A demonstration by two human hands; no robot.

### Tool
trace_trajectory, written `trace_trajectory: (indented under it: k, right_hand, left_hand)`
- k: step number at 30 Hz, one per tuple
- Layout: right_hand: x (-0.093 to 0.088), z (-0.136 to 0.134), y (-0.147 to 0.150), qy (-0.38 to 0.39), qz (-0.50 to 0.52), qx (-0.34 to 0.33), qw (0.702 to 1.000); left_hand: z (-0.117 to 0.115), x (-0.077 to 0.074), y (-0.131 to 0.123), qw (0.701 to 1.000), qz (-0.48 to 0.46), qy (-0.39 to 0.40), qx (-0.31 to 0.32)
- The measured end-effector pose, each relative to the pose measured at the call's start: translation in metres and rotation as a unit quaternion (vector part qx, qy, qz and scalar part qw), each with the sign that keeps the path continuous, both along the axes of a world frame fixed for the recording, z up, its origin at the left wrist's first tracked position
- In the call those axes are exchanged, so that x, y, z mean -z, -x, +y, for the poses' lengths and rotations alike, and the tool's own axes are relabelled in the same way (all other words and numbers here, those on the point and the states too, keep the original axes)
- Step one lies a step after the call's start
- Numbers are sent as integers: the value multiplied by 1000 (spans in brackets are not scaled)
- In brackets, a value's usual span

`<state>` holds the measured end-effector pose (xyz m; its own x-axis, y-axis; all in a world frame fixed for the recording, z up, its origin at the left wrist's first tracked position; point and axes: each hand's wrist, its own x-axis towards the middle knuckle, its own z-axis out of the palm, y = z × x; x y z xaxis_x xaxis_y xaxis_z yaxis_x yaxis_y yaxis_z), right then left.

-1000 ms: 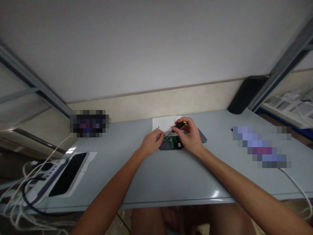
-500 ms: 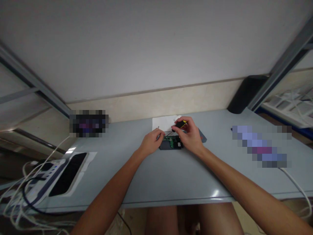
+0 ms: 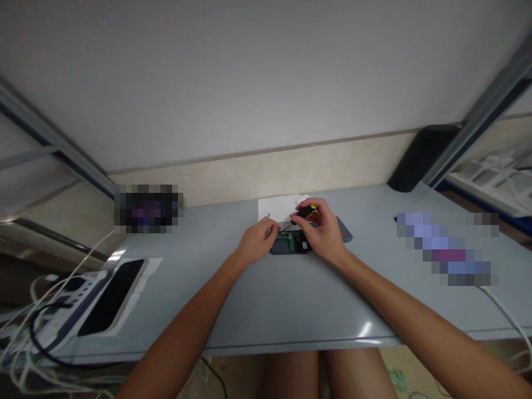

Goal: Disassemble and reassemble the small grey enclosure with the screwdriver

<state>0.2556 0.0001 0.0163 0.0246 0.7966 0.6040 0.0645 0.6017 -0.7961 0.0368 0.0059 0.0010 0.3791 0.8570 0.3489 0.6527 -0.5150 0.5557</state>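
Note:
My right hand (image 3: 325,231) is closed around a screwdriver (image 3: 306,211) with a black and yellow handle. Its thin shaft slants down to the left, towards the upper left part of an opened dark grey electronic device (image 3: 285,247). Inside the casing a green circuit board (image 3: 291,241) shows, with a black part and a small white label beside it. At the device's left end is my left hand (image 3: 258,242), fingers curled and pressed against its edge. The shaft's tip lies close to these fingers; whether it touches a screw is too small to tell.
Behind the device lies a white sheet of paper (image 3: 274,208). A grey piece (image 3: 344,230) rests beyond my right hand. At the left are a dark phone-like slab (image 3: 112,299), a power strip (image 3: 78,310) and tangled cables. A black cylinder (image 3: 421,158) stands back right; two items are pixelated.
Both hands stay nearly in place, the screwdriver still over the device's upper left. My legs beneath the table have moved closer together, and the view has shifted slightly.

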Motion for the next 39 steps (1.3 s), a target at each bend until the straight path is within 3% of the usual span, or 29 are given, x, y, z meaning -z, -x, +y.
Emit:
trace_trajectory:
  k: [28, 39]
  right_hand:
    - [4, 4, 2, 22, 44, -18, 999]
    - [-2, 3, 2, 4, 14, 16, 1000]
  left_hand:
    - [2, 3, 2, 1000, -3, -6, 5]
    - [-1, 0, 2, 1000, 9, -5, 1]
